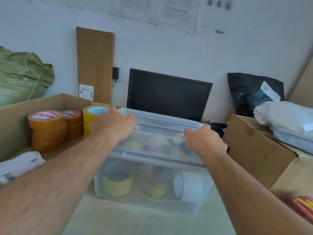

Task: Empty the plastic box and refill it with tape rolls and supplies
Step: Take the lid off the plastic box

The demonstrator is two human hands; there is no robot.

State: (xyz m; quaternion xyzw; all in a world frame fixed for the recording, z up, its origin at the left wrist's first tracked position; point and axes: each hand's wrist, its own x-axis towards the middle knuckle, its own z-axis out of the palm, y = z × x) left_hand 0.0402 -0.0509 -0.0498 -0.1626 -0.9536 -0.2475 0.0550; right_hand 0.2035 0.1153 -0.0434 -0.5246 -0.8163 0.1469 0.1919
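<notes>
Fingers of the left hand (115,127) curl round the left end of the clear lid (160,119); the right hand (205,141) grips its right end. Below both grips sits the plastic box (152,204), with 2 yellow tape rolls (117,184) and a white roll (189,184) inside.

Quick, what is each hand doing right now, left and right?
Left hand: grips the left end of the clear lid on the plastic box.
Right hand: grips the right end of the same lid.
</notes>
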